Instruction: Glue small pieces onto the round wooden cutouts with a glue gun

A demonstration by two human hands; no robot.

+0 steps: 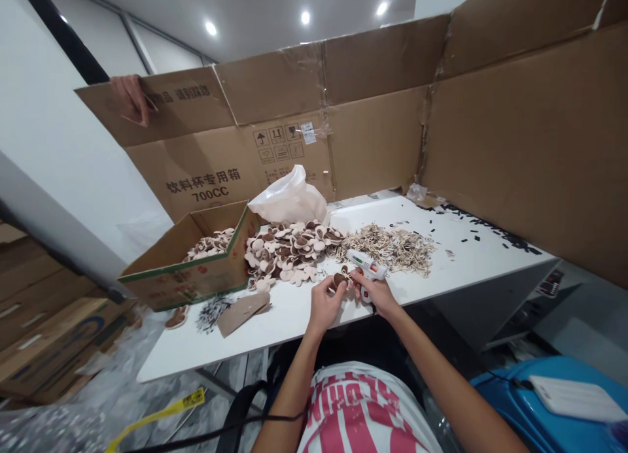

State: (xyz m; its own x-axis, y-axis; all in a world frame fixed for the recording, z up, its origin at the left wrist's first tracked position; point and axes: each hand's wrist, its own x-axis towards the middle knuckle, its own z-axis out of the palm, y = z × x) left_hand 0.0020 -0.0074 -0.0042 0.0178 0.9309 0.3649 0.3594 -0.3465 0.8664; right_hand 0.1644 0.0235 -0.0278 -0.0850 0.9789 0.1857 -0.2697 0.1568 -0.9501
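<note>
My left hand [324, 304] pinches a small brown and cream felt piece [339, 280] near the table's front edge. In my right hand [377, 295] is a white hot glue gun [364, 262], its fingers wrapped round the handle. The right fingertips are close to the felt piece, by a thin cream bow; whether they touch it I cannot tell. Just beyond the hands lies a heap of brown and cream felt cutouts [294, 249]. A pile of thin cream cord bows [392, 245] spreads to its right.
An open cardboard box [191, 288] with more cutouts stands at the left, a white plastic bag [292, 198] behind the heap. Brown card pieces [243, 314] and dark slivers [210, 314] lie front left. Tall cardboard walls [377, 146] enclose the table; another person's hand [131, 99] hangs over one.
</note>
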